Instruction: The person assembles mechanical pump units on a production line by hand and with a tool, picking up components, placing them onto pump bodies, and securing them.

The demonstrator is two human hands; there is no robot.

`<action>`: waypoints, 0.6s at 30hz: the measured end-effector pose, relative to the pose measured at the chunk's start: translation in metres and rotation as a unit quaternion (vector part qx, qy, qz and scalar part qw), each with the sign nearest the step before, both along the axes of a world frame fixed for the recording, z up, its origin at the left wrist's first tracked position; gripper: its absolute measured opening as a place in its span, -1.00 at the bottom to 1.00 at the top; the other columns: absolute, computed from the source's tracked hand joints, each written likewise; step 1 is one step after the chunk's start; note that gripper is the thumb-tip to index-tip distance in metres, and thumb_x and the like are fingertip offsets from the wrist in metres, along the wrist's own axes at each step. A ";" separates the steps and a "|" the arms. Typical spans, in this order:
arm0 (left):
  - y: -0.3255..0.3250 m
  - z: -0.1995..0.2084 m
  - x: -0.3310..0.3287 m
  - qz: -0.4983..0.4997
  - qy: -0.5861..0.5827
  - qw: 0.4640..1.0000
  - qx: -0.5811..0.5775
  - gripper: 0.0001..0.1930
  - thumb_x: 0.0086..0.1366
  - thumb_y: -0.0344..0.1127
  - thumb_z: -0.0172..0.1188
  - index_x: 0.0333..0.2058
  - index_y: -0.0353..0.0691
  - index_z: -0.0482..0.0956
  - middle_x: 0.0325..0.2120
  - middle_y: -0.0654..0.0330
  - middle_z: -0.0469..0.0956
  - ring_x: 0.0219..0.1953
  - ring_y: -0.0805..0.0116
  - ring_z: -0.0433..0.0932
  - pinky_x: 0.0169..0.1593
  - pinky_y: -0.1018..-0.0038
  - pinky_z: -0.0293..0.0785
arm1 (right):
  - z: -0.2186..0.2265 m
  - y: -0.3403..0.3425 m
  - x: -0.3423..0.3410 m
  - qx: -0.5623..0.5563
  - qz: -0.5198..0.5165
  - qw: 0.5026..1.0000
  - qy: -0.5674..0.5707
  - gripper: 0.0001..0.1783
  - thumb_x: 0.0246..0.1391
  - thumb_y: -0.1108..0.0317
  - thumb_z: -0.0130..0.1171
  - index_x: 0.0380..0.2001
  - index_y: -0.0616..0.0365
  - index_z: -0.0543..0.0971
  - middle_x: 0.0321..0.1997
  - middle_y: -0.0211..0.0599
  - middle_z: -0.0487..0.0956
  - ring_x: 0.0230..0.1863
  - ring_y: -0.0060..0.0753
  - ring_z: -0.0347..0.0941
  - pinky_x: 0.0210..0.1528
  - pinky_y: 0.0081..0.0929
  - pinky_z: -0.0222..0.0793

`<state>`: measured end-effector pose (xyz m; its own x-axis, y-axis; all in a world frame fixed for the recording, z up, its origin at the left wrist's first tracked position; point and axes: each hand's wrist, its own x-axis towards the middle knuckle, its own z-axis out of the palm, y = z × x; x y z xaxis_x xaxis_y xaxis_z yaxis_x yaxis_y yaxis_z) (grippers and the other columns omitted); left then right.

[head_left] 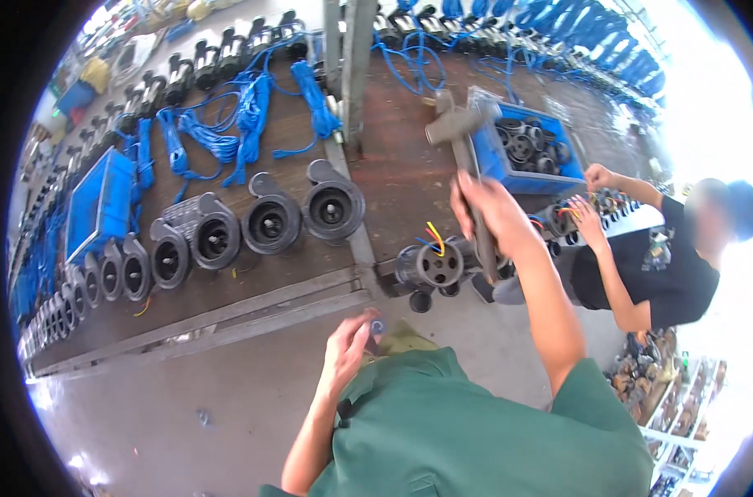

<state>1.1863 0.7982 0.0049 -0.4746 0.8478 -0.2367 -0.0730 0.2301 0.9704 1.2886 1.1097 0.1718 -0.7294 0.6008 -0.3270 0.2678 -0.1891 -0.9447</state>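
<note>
My right hand [499, 214] is wrapped round the handle of a hammer [462, 151], raised over the bench edge with its head up and away from me. Near the lower end of the handle sits a grey cylindrical motor body [430, 267], its round holed end showing and yellow, red and blue wires standing out of it. My left hand [345, 349] is at my waist in front of the bench, fingers curled together. A small dark piece with a pale ring [376, 328] shows at its fingertips; its kind is unclear.
Black pump housings [269, 222] line the left bench [227, 286], with bundled blue cables [254, 116] behind. A metal post [356, 79] rises between bench sections. A blue bin [542, 180] holds black round parts. At right, a co-worker [666, 265] handles wired parts.
</note>
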 end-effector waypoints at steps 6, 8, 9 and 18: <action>0.162 -0.020 0.023 -0.089 0.358 0.926 0.085 -0.31 0.30 0.01 0.28 0.26 -0.32 0.39 0.30 -0.23 0.27 0.32 -0.15 0.26 0.34 0.09 0.24 | -0.019 -0.124 0.121 0.156 -0.161 0.960 -0.167 -0.65 0.31 0.16 0.24 -0.46 0.19 0.53 -0.65 -0.63 0.35 -0.63 -0.77 0.18 -0.62 -0.59 0.05; 0.192 -0.029 0.023 -0.064 0.345 0.927 0.136 -0.47 0.29 -0.03 0.30 0.05 -0.37 0.58 0.05 -0.20 0.55 0.12 -0.03 0.52 0.15 0.16 0.44 | -0.041 -0.134 0.140 0.172 -0.143 0.954 -0.199 -0.62 0.32 0.16 0.23 -0.47 0.23 0.51 -0.65 -0.58 0.37 -0.61 -0.72 0.21 -0.57 -0.52 0.13; 0.203 -0.028 0.018 -0.093 0.227 0.967 0.074 -0.56 0.29 -0.07 0.30 -0.08 -0.37 0.64 -0.19 -0.11 0.61 -0.09 0.09 0.59 0.00 0.22 0.49 | -0.054 -0.139 0.151 0.177 -0.137 0.951 -0.213 -0.61 0.32 0.16 0.22 -0.48 0.26 0.50 -0.65 -0.55 0.39 -0.59 -0.70 0.22 -0.55 -0.49 0.17; 0.235 -0.018 -0.017 -0.140 -0.192 0.971 0.040 -0.59 0.48 -0.07 0.14 -0.17 -0.39 0.70 -0.32 0.11 0.68 -0.33 0.40 0.57 -0.25 0.42 0.48 | -0.100 -0.108 0.136 0.312 -0.040 0.917 -0.245 -0.62 0.28 0.14 0.22 -0.39 0.29 0.54 -0.62 -0.05 0.51 -0.58 -0.01 0.48 -0.48 -0.19 0.33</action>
<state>1.1690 1.0334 -0.0129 -0.1134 0.9538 -0.2784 -0.3776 0.2178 0.9000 1.4243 1.0013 0.0721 -0.5324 0.8274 -0.1787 0.6978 0.3095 -0.6460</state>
